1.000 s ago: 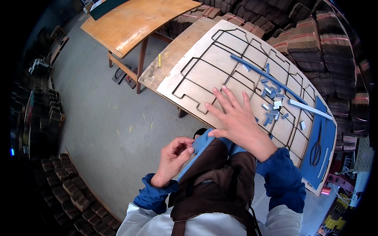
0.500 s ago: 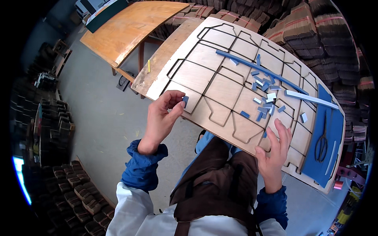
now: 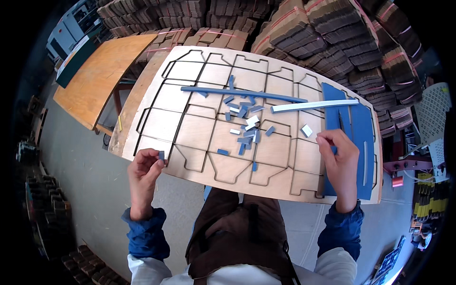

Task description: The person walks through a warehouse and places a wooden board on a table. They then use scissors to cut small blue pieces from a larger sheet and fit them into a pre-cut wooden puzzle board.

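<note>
Between the thumb and fingers of my left hand [image 3: 144, 178] is a small blue foam block [image 3: 161, 155], at the near left edge of a plywood die board [image 3: 199, 166] inlaid with dark rule lines. My right hand [image 3: 341, 164] is closed in a pinch over a blue foam sheet [image 3: 362, 142] at the board's right; whatever its fingertips hold, if anything, is hidden. Just left of those fingertips lies a white-faced foam block [image 3: 307, 130]. Scissors [image 3: 340, 119] on the sheet are mostly covered by this hand. Several small blue and white foam blocks [image 3: 244, 140] lie scattered mid-board.
A long blue foam strip [image 3: 242, 94] and a white-topped strip [image 3: 313, 106] cross the board. A thin pale strip [image 3: 365, 164] rests on the sheet. Behind stand bundled cardboard stacks [image 3: 313, 28]. An orange wooden table [image 3: 102, 76] is at the far left.
My right hand has moved right, from the board's near edge to over the blue sheet, and its spread fingers have closed. My left hand still holds its block. The whole view has turned.
</note>
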{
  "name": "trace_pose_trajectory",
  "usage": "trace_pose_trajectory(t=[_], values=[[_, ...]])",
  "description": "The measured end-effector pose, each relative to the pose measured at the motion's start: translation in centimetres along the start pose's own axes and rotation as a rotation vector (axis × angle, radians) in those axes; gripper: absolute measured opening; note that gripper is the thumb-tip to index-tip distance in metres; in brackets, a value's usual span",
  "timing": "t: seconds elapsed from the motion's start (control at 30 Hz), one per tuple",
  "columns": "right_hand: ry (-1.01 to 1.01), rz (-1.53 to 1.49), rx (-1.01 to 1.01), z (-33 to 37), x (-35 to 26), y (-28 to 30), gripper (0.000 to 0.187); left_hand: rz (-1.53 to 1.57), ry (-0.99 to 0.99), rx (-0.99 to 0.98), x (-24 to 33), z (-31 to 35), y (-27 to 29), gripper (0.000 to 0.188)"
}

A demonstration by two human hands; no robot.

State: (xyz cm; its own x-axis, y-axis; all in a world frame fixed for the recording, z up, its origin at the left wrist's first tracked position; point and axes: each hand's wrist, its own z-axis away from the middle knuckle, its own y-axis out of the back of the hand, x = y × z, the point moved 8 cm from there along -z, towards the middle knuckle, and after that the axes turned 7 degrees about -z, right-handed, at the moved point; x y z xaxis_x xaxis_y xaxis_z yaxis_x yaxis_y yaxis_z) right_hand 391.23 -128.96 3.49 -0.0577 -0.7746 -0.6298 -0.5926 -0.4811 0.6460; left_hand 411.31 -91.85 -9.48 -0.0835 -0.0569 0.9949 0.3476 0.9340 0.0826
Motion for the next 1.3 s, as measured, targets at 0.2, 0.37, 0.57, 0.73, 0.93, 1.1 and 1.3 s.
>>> trace_pose_trajectory(t=[0.2, 0.37, 0.57, 0.73, 0.93, 1.1, 1.3], values=[[-0.074, 0.422, -0.039, -5.4, 7.9, 5.6, 0.015, -0.04, -0.063, 0.06, 0.6, 1.1, 0.4, 0.016], [-0.402, 0.657, -0.202, -1.5, 13.7, 10.3, 0.031, -0.148, -0.133, 0.19, 0.1, 3.1, 4.3, 0.015], [-0.47, 0.514, -0.236, 5.4, 19.5, 8.0, 0.032, -0.115, -0.175, 0.016, 2.2, 2.4, -0.7, 0.023], [-0.563, 0.194, -0.121, 6.8, 24.3, 10.0, 0.022, -0.393, -0.466, -0.104, 5.8, 2.9, -3.2, 0.021], [-0.576, -0.368, 0.026, 8.0, 20.6, 12.0, 0.033, -0.608, -0.749, -0.08, 8.2, 5.4, -4.5, 0.032], [-0.427, -0.703, -0.424, 9.0, -0.1, -2.9, 0.065, -0.563, -0.824, -0.118, 9.2, 7.0, -5.4, 0.034], [-0.321, -0.425, -1.152, 13.0, -6.9, -15.3, 0.066, -0.629, -0.85, -0.16, 9.7, 9.1, -4.0, 0.035]])
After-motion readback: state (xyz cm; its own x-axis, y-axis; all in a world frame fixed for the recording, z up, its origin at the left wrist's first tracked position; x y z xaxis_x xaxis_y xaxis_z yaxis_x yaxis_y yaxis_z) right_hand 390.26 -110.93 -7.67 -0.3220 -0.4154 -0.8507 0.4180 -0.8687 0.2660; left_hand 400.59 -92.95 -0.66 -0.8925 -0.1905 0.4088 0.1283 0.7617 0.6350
